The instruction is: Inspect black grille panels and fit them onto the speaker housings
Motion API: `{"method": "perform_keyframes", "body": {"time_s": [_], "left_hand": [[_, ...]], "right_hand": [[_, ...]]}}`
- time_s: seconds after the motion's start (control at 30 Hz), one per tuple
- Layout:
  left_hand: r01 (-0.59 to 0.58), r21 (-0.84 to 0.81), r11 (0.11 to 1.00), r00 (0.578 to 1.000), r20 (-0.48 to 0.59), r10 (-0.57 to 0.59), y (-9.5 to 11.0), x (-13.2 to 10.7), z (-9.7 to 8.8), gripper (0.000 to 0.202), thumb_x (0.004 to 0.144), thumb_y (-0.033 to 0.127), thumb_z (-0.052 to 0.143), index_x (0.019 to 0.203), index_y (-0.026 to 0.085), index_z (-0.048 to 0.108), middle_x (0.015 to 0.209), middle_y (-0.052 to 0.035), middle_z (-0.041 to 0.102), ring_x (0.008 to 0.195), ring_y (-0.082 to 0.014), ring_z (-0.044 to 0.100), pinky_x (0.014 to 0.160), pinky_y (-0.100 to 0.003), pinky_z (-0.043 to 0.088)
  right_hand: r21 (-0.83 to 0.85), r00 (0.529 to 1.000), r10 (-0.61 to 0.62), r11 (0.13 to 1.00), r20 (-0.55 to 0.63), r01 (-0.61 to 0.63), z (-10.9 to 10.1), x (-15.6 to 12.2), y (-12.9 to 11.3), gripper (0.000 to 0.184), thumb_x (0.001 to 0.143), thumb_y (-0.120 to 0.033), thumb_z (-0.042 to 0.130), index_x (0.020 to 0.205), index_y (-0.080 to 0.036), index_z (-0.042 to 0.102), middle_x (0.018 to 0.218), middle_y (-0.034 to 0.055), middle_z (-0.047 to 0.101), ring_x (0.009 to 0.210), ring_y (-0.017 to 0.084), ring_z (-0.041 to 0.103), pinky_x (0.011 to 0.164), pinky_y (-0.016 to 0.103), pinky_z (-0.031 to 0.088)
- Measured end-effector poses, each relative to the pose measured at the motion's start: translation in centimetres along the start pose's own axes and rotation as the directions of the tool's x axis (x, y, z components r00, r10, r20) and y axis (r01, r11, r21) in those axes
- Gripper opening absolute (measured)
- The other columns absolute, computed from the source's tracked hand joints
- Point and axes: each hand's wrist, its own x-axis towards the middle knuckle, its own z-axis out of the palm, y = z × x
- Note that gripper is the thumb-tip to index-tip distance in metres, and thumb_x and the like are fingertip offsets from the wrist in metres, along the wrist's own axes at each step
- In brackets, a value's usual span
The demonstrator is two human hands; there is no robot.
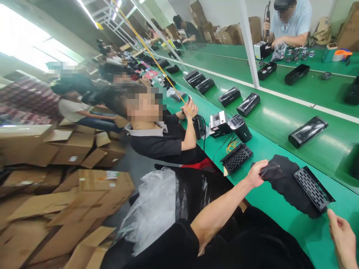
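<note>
My left hand [256, 173] is closed on the bunched end of a black cloth sheet [284, 177] with ragged edges, which spreads over the green bench. A black perforated grille panel [314, 188] rests on the cloth's right part. Beside the grille's lower corner and the cloth's edge is my right hand [342, 236], fingers curled in and thumb and fingertip close together; whatever lies between them is too small to make out. Another black perforated panel [238, 158] lies to the left, with a coil of yellow wire [231, 147] behind it.
A co-worker [157, 138] sits at my left by a white-and-black device [219, 124] and a black housing [241, 128]. Black housings [307, 132] stand along the green conveyor [276, 130]. Across it works another person [291, 22]. Open cardboard boxes [103, 196] and clear plastic [153, 203] are at left.
</note>
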Motion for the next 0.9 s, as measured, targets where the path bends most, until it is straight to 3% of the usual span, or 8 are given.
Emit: {"method": "perform_keyframes", "body": {"time_s": [0.1, 0.2, 0.27, 0.43, 0.57, 0.67, 0.77, 0.9], "left_hand": [[0.256, -0.207, 0.944, 0.944, 0.262, -0.199, -0.5, -1.3, 2.4, 0.043, 0.078, 0.053, 0.073, 0.093, 0.013, 0.075, 0.098, -0.0143, 0.079, 0.099, -0.0298, 0.074, 0.100, -0.044, 0.053], [0.474, -0.269, 0.838, 0.827, 0.463, -0.319, -2.0, -1.8, 4.8, 0.048, 0.084, 0.052, 0.069, 0.100, 0.008, 0.078, 0.109, -0.0203, 0.080, 0.113, -0.0337, 0.074, 0.108, -0.046, 0.050], [0.502, -0.248, 0.828, 0.813, 0.461, -0.355, -3.1, -1.4, 5.5, 0.046, 0.085, 0.049, 0.069, 0.102, 0.007, 0.078, 0.108, -0.0206, 0.080, 0.111, -0.0327, 0.075, 0.107, -0.044, 0.050], [0.475, -0.052, 0.878, 0.819, 0.392, -0.420, -4.0, 1.8, 5.4, 0.056, 0.080, 0.068, 0.072, 0.104, 0.018, 0.068, 0.097, -0.0108, 0.079, 0.079, -0.0262, 0.076, 0.077, -0.042, 0.058], [0.166, 0.479, 0.862, 0.871, 0.339, -0.356, -3.6, 4.4, 6.2, 0.056, 0.074, 0.063, 0.082, 0.105, 0.018, 0.067, 0.089, -0.0059, 0.075, 0.072, -0.0210, 0.070, 0.073, -0.036, 0.056], [-0.175, 0.850, 0.497, 0.940, 0.295, -0.173, -3.7, 5.9, 7.7, 0.028, 0.089, 0.045, 0.071, 0.098, 0.019, 0.072, 0.093, -0.0052, 0.075, 0.092, -0.0239, 0.070, 0.086, -0.035, 0.054], [-0.333, 0.933, 0.133, 0.923, 0.352, -0.156, -4.2, 6.9, 9.0, 0.023, 0.099, 0.039, 0.057, 0.109, 0.024, 0.072, 0.110, -0.0068, 0.074, 0.113, -0.0275, 0.067, 0.096, -0.038, 0.052], [-0.336, 0.942, 0.018, 0.930, 0.334, -0.155, -5.1, 7.7, 9.1, 0.027, 0.100, 0.039, 0.057, 0.120, 0.024, 0.068, 0.126, -0.0108, 0.065, 0.125, -0.0297, 0.059, 0.101, -0.042, 0.051]], "right_hand": [[0.075, 0.996, -0.056, 0.996, 0.067, 0.051, 0.4, -2.6, -1.8, 0.060, 0.068, -0.072, 0.088, 0.101, -0.025, 0.070, 0.089, 0.0090, 0.075, 0.080, 0.030, 0.071, 0.061, 0.038, 0.056], [0.469, 0.880, -0.155, 0.879, 0.448, -0.084, 3.2, -5.8, -4.2, 0.073, 0.075, -0.074, 0.082, 0.129, -0.027, 0.067, 0.132, 0.0145, 0.072, 0.121, 0.035, 0.068, 0.096, 0.050, 0.058], [0.502, 0.849, -0.146, 0.851, 0.508, -0.153, 4.6, -6.9, -5.2, 0.062, 0.073, -0.065, 0.088, 0.118, -0.025, 0.073, 0.128, 0.0137, 0.073, 0.117, 0.033, 0.070, 0.098, 0.048, 0.058], [0.390, 0.957, -0.059, 0.919, 0.283, -0.058, 3.0, -5.8, -4.8, 0.051, 0.069, -0.061, 0.092, 0.094, -0.022, 0.071, 0.083, 0.0034, 0.073, 0.066, 0.018, 0.063, 0.063, 0.030, 0.055], [0.129, 0.971, -0.028, 0.992, 0.237, -0.003, 1.6, -2.5, -3.9, 0.065, 0.063, -0.078, 0.085, 0.087, -0.022, 0.064, 0.060, -0.0003, 0.060, 0.056, 0.018, 0.056, 0.060, 0.032, 0.052], [0.019, 0.983, 0.008, 1.000, 0.183, -0.011, 1.9, 0.3, -3.6, 0.070, 0.057, -0.086, 0.076, 0.086, -0.025, 0.058, 0.059, -0.0005, 0.058, 0.054, 0.020, 0.056, 0.060, 0.035, 0.050], [-0.169, 0.994, 0.047, 0.985, 0.101, -0.029, 2.2, 2.6, -3.2, 0.066, 0.056, -0.086, 0.068, 0.084, -0.027, 0.057, 0.064, 0.0024, 0.062, 0.058, 0.025, 0.060, 0.069, 0.043, 0.052], [-0.403, 0.998, 0.044, 0.914, -0.037, -0.055, 1.7, 3.9, -2.5, 0.059, 0.060, -0.077, 0.069, 0.090, -0.027, 0.059, 0.086, 0.0099, 0.069, 0.084, 0.036, 0.065, 0.092, 0.058, 0.047]]}}
